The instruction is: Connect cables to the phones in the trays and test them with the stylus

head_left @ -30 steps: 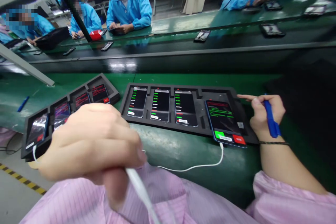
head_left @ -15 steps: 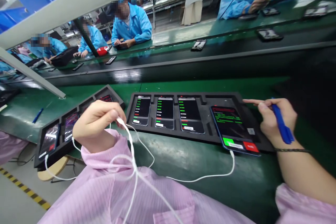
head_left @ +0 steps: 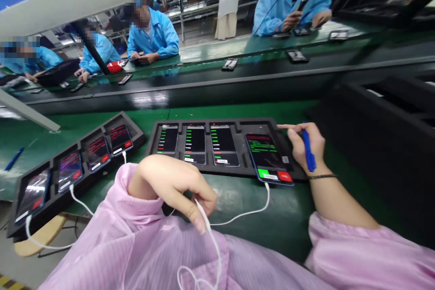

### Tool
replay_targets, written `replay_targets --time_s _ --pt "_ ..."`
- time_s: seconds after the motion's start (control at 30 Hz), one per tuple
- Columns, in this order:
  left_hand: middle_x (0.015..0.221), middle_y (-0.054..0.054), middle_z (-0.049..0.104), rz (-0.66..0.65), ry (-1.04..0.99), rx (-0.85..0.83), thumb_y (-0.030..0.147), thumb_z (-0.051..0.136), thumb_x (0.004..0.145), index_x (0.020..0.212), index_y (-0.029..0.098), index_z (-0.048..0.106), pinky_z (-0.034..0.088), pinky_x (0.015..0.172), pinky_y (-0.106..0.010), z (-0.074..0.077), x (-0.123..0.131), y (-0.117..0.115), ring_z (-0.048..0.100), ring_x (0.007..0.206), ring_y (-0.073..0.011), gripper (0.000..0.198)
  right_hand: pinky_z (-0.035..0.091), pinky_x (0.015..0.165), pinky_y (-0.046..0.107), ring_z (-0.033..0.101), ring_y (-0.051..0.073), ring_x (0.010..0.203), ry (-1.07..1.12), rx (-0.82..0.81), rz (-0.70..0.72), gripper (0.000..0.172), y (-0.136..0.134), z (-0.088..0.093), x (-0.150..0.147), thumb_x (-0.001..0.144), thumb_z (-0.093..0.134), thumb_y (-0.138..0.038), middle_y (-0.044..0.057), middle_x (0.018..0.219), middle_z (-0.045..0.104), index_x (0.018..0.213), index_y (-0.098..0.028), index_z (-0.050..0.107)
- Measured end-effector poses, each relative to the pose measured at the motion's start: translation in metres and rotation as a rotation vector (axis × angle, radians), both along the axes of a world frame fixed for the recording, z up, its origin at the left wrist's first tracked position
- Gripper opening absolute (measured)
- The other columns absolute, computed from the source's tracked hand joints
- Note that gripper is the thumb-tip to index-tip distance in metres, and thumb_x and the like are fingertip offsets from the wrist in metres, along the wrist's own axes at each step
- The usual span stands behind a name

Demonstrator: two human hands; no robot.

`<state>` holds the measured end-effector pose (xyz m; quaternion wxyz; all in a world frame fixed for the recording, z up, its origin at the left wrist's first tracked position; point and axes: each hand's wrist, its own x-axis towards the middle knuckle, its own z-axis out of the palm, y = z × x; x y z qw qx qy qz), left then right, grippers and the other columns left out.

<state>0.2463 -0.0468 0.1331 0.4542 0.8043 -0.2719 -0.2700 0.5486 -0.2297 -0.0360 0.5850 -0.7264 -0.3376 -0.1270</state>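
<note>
My left hand pinches a white charging cable in front of a black foam tray. Several phones with lit test screens lie in that tray's slots, such as the phone. The phone at its right end overhangs the front edge, with a white cable plugged into its bottom. My right hand is at the tray's right end, its index finger stretched along the corner. A blue pen is tucked in the right hand, pointing down toward the wrist.
Left of the middle stands another foam tray of phones, some with cables plugged in. A second blue pen lies at far left. Dark foam trays are stacked at right. Beyond a conveyor carrying phones, people in blue work.
My left hand has moved right and lower, away from the left tray, still with the cable. My right hand keeps its place by the tray. The whole view has shifted to the right.
</note>
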Motion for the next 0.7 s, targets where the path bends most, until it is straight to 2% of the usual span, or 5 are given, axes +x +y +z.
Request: replay_targets --time_s 0.13,0.3,0.43,0.53,0.7 --pt "0.074 -0.007 0.069 -0.046 -0.012 -0.046 0.052 0.056 0.093 0.075 0.021 0.060 0.050 0.072 -0.028 0.009 -0.005 0.006 0.063 0.069 -0.0172 0.036 0.047 0.084 0.045 0.068 0.025 0.077 -0.127 0.015 0.031 0.035 -0.004 0.021 -0.018 0.076 0.067 -0.051 0.011 0.084 0.075 0.072 -0.025 0.043" --pt "0.078 -0.010 0.071 0.020 -0.060 -0.036 0.044 0.048 0.099 0.079 0.019 0.065 0.051 0.076 -0.028 0.022 -0.013 0.008 0.067 0.075 -0.0179 0.036 0.050 0.074 0.044 0.068 0.023 0.077 -0.368 0.371 0.282 0.032 -0.018 0.077 -0.107 0.085 0.063 -0.044 0.003 0.088 0.076 0.074 -0.025 0.039" --pt "0.082 -0.011 0.074 0.066 -0.097 -0.006 0.036 0.051 0.099 0.087 0.017 0.071 0.051 0.078 -0.027 0.025 -0.018 0.007 0.068 0.078 -0.0175 0.030 0.052 0.064 0.043 0.066 0.021 0.068 -0.613 0.266 0.434 0.034 -0.033 0.105 -0.148 0.083 0.066 -0.045 -0.003 0.092 0.076 0.071 -0.026 0.041" --pt "0.086 -0.009 0.075 0.157 -0.164 0.032 0.031 0.055 0.098 0.093 0.017 0.073 0.050 0.080 -0.026 0.024 -0.021 0.006 0.068 0.079 -0.0165 0.023 0.049 0.069 0.047 0.062 0.022 0.067 -0.553 0.137 0.305 0.028 -0.043 0.094 -0.133 0.085 0.060 -0.033 0.000 0.077 0.074 0.063 -0.025 0.044" --pt "0.095 -0.007 0.076 0.225 -0.244 0.064 0.026 0.060 0.095 0.102 0.018 0.072 0.049 0.083 -0.024 0.024 -0.023 0.007 0.068 0.085 -0.0159 0.016 0.046 0.074 0.046 0.061 0.022 0.068 -0.522 -0.219 0.276 0.016 -0.056 0.039 -0.112 0.079 0.064 -0.025 0.001 0.069 0.069 0.065 -0.025 0.056"
